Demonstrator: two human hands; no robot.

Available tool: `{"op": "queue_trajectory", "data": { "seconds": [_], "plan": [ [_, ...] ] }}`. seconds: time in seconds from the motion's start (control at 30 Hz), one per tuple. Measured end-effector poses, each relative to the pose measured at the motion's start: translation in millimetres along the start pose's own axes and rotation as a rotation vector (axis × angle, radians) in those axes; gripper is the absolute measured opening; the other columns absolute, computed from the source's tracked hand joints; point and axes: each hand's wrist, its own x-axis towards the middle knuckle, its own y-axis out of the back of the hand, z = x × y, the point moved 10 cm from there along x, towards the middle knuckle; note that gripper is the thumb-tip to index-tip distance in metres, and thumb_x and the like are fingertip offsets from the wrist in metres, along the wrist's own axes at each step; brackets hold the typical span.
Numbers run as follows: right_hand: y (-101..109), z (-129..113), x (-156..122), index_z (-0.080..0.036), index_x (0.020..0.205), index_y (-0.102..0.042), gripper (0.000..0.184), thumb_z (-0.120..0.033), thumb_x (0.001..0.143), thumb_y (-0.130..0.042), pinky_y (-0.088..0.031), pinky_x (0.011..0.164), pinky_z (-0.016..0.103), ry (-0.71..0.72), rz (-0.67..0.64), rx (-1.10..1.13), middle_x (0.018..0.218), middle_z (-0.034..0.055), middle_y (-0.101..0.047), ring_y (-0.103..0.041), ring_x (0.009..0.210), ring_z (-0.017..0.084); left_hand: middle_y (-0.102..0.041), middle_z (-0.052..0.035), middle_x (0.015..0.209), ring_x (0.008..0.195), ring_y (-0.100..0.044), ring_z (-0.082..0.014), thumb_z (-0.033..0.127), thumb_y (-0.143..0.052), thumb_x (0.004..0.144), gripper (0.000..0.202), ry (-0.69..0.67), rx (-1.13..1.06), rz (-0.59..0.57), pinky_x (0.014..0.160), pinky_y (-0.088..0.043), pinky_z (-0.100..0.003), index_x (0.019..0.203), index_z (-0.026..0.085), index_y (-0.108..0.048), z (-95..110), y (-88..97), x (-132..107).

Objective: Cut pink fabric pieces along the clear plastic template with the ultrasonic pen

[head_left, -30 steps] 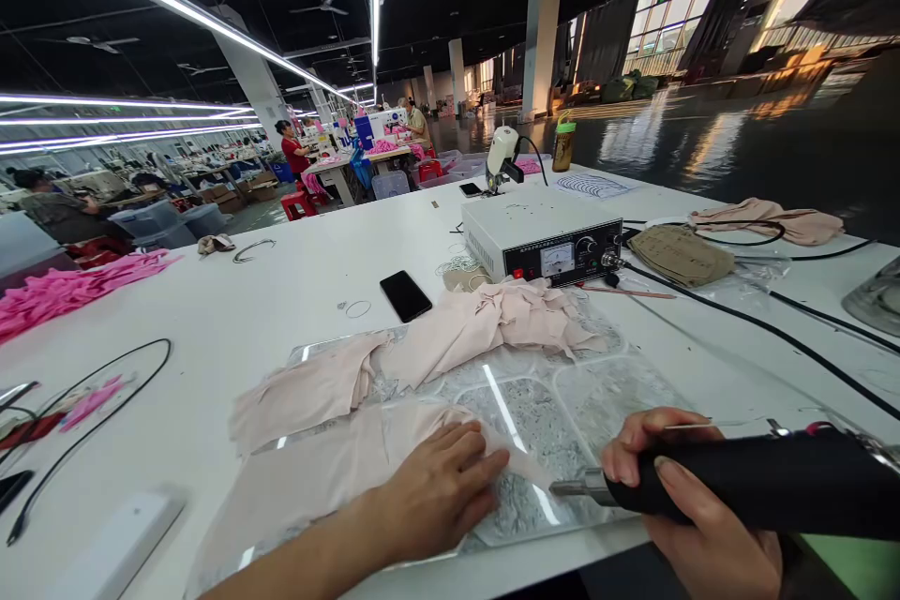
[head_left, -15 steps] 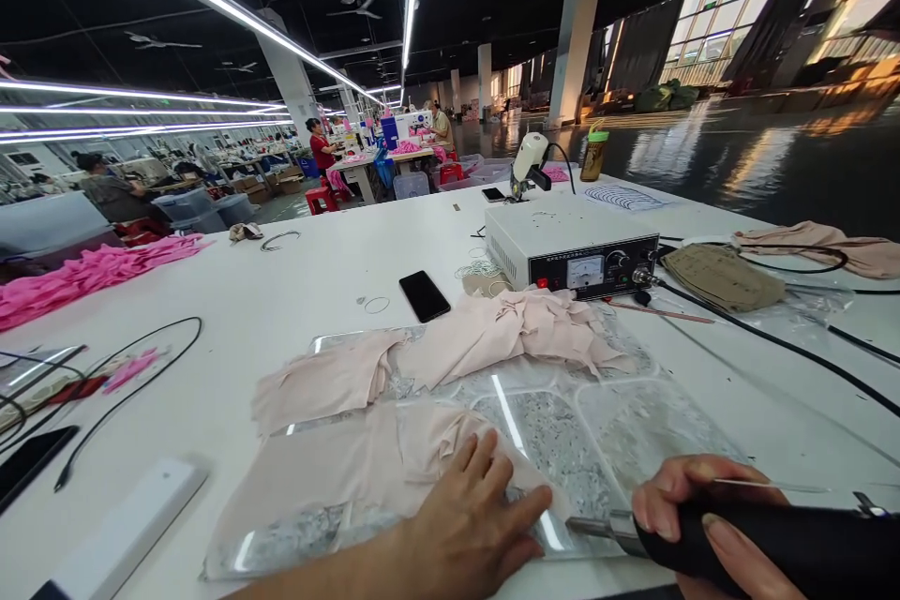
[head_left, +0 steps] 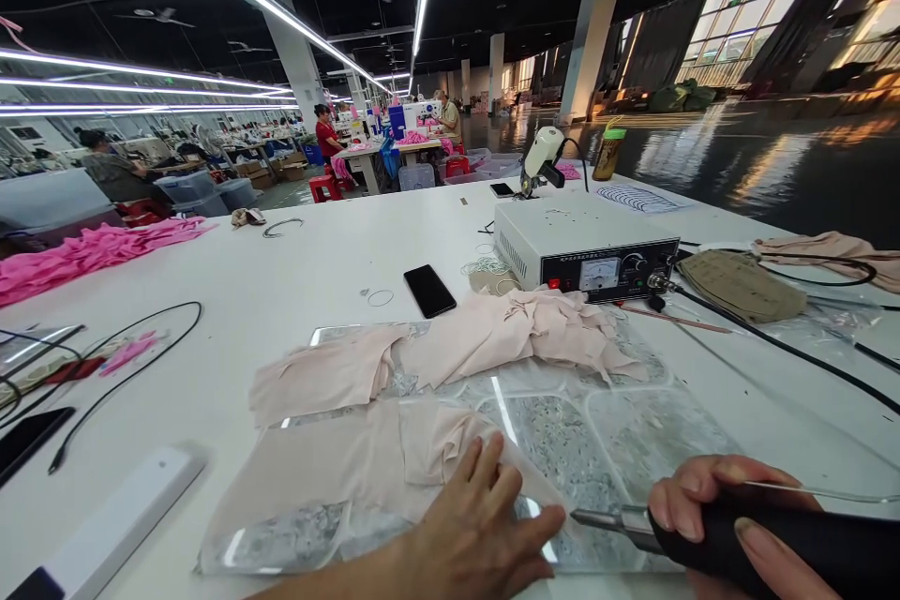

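My left hand lies with fingers spread on a pale pink cloth piece, pressing near its folded right part. My right hand is wrapped around a black-handled ultrasonic tool with a tapered metal tip. That tip is close to the cloth's right corner, just beside my left hand's outstretched finger; whether it touches the cloth I cannot tell. Under the cloth is a clear-topped, grey-mottled mat. Farther back on the mat lie two heaps of similar cloth, a smaller left stack and a bigger crumpled right pile.
Behind the cloth stand a control box with a dial and a phone. A black cable crosses the right side. Left are a white bar-shaped object, a looped cable and pink cloth. People sit among machines beyond.
The view has shifted slightly. My left hand's outstretched finger is nearer the tool tip, while my right hand keeps its hold on the tool. The cloth looks nearly unchanged.
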Motion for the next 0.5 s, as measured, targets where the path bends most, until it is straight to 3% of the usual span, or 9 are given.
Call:
{"op": "queue_trajectory", "data": {
  "seconds": [0.23,0.5],
  "plan": [
    [-34.8,-13.8,12.5,-0.023,0.073,-0.063,0.015,-0.032,0.070,-0.075,-0.050,0.041,0.031,0.068,-0.018,-0.060,0.061,0.0003,-0.053,-0.051,0.043,0.013,-0.049,-0.0114,0.105,0.120,-0.043,-0.0418,0.052,-0.064,0.085,0.057,0.000,-0.001,0.015,0.091,-0.044,-0.061,0.132,0.027,-0.046,-0.2,-4.1,-1.8],
    [-34.7,-0.9,14.1,-0.022,0.079,-0.062,0.013,-0.026,0.072,-0.073,-0.050,0.045,0.031,0.062,-0.058,-0.030,0.066,0.0002,-0.055,-0.052,0.046,0.013,-0.050,-0.0106,0.105,0.119,-0.045,-0.0402,0.053,-0.067,0.082,0.060,0.024,-0.024,0.028,0.094,-0.043,-0.060,0.132,0.028,-0.046,-1.5,-3.8,-3.0]
  ]
}}
